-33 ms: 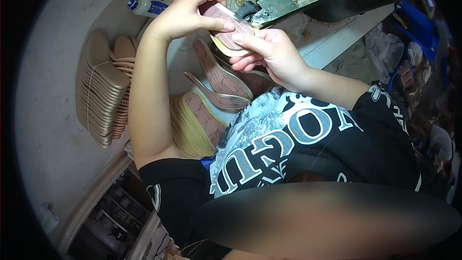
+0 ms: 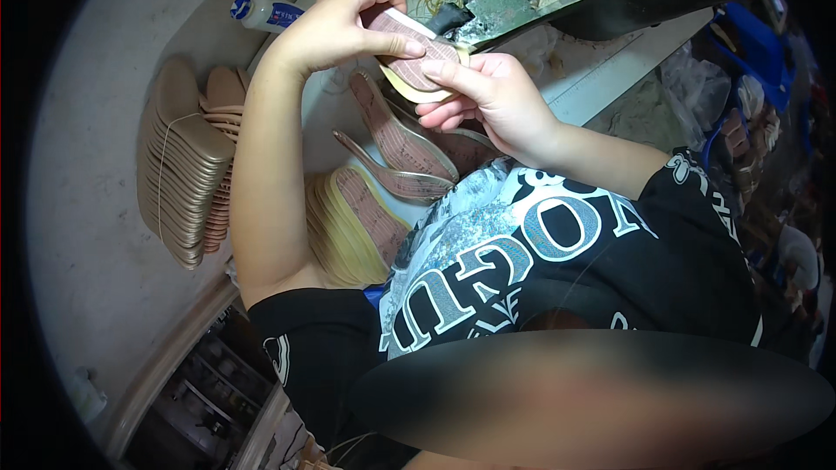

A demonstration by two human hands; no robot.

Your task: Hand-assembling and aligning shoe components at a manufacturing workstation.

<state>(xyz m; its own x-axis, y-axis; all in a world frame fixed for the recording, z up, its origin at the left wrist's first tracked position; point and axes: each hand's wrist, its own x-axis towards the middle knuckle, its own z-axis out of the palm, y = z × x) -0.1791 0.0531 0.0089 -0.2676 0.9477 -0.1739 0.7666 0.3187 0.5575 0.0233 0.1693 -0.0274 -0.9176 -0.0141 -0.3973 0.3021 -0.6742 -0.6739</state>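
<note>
Above a pale worktable (image 2: 104, 235), a seated person holds a pinkish shoe insole (image 2: 416, 59) up with both hands. Their left hand (image 2: 344, 26) curls over its upper end, thumb and fingers closed on it. Their right hand (image 2: 488, 91) pinches the lower end, the forefinger laid across the patterned face. Just below the hands, several loose insoles (image 2: 405, 144) lie overlapping on the table. A yellow-edged stack of insoles (image 2: 348, 226) sits beside the person's left arm, and a tied bundle of beige insoles (image 2: 178, 165) rests further to their left. A small white bottle (image 2: 261, 13) lies near the table's far edge.
</note>
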